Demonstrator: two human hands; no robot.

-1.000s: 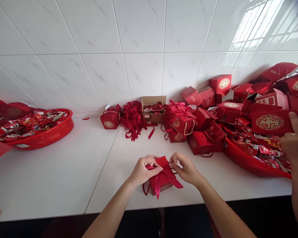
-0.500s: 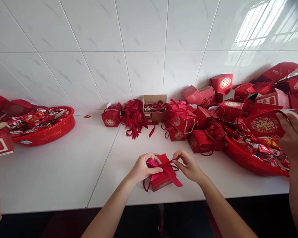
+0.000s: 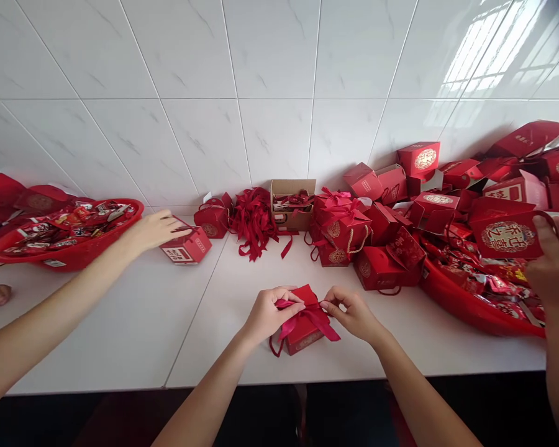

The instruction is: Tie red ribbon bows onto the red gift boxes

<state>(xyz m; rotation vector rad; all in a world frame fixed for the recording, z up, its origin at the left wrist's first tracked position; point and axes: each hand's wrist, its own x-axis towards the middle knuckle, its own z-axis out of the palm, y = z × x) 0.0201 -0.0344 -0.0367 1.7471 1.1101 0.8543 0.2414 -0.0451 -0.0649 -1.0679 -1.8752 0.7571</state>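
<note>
A small red gift box [image 3: 305,341] with dark red cord handles lies on the white table in front of me. Across its top runs a crimson ribbon [image 3: 317,324] tied in a bow, its tails hanging over the near side. My left hand [image 3: 271,315] pinches a loop of the bow between thumb and fingers at the box's left. At the right, my right hand [image 3: 351,313] pinches the ribbon close to the knot with thumb and forefinger. The underside of the box and part of the knot are hidden.
Ribbons [image 3: 254,220] lie heaped by the wall beside a cardboard box [image 3: 293,218]. Red baskets of sweets [image 3: 81,251] flank me. Boxes pile up at right. A co-worker's hand [image 3: 156,231] holds a red box [image 3: 189,247] at left; another co-worker's hand [image 3: 552,254] is at right.
From the left, a co-worker's arm has reached in and brought a red box onto the table. My right hand has shifted slightly toward the knot. The bow's loops and tails have shifted slightly.
</note>
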